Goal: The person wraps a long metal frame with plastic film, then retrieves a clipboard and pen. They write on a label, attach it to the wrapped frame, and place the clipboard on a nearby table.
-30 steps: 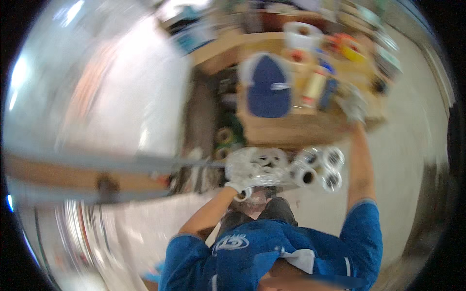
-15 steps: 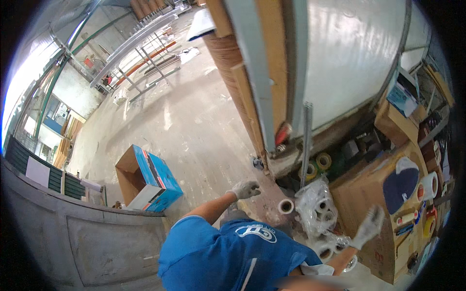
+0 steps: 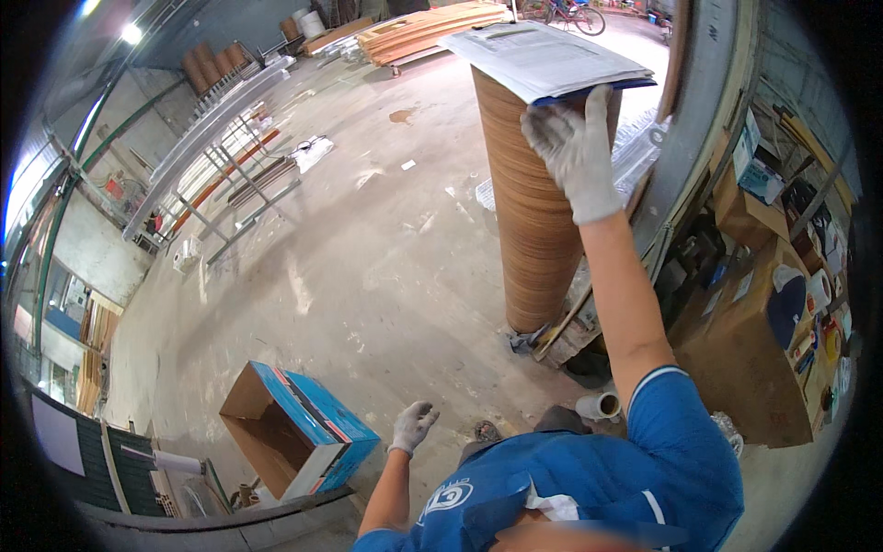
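Observation:
My right hand (image 3: 581, 161), in a pale work glove, reaches up to the near edge of a stack of white sheets (image 3: 552, 60) with something blue under it. Its thumb and fingers are apart, and the fingertips overlap the edge; whether they press on it is hard to see. The stack lies on top of a tall, upright brown roll with a wood-grain look (image 3: 524, 202). My left hand (image 3: 414, 427), gloved too, hangs low above the floor with loosely bent, parted fingers and nothing in it. The blue cardboard box (image 3: 345, 423) stands open to its left.
A white-wrapped roll (image 3: 598, 406) lies by my feet. On the right are a big cardboard carton (image 3: 745, 359) and shelves of tape and tools. A long metal rack (image 3: 221, 138) stands far left, stacked boards (image 3: 432, 32) at the back, a grey ledge (image 3: 212, 529) lower left.
My view and body have turned right. My right hand has gone from beside the carton up to the sheets on the brown roll. My left hand stays low and empty.

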A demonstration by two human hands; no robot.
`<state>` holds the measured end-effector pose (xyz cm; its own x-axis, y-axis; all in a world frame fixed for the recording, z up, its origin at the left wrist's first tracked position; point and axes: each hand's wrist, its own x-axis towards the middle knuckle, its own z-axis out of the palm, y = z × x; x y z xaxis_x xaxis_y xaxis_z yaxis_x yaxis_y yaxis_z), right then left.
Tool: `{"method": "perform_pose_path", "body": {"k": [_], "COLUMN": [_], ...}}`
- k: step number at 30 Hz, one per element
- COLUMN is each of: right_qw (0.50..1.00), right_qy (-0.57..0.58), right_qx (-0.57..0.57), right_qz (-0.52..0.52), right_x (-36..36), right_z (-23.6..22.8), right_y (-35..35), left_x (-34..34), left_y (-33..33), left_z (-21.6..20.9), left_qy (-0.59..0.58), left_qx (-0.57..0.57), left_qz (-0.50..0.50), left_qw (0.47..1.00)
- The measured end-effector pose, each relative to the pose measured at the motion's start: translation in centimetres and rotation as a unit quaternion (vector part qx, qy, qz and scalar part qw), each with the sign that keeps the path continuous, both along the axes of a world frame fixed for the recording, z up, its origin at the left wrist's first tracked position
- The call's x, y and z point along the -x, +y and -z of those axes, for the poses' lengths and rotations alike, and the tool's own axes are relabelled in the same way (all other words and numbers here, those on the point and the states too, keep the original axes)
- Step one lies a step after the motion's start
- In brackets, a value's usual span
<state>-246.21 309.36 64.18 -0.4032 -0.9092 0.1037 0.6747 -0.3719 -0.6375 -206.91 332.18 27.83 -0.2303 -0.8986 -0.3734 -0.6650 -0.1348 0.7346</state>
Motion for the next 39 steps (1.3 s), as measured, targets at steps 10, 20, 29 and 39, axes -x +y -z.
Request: {"method": "perform_pose_path", "body": {"k": [10,20,29,39], "right_qw": [0.981,0.973,0.855,0.781], "right_qy": [0.132,0.217,0.303,0.336], "right_qx": [0.066,0.007,-0.120,-0.096], "right_qz": [0.126,-0.077,-0.403,-0.517], "right_x": [-1.1,-4.8,-16.2,-34.5], "right_z": [0.7,7.1,20.3,26.4], "right_y": [-3.7,-8.0,-23.1,-36.5], "left_x": [-2.9,-4.6,-17.8,-32.7], "left_y": [-14.8,-34.0,-34.5,-39.4], "left_z": [-3.2,-22.1,-20.9,-13.4], "left_qy": [0.351,0.636,0.521,0.567], "left_qx": [-0.015,0.132,0.126,0.016], "left_qz": [-0.148,-0.107,-0.349,-0.400], "left_qw": [0.924,0.753,0.769,0.720]}}
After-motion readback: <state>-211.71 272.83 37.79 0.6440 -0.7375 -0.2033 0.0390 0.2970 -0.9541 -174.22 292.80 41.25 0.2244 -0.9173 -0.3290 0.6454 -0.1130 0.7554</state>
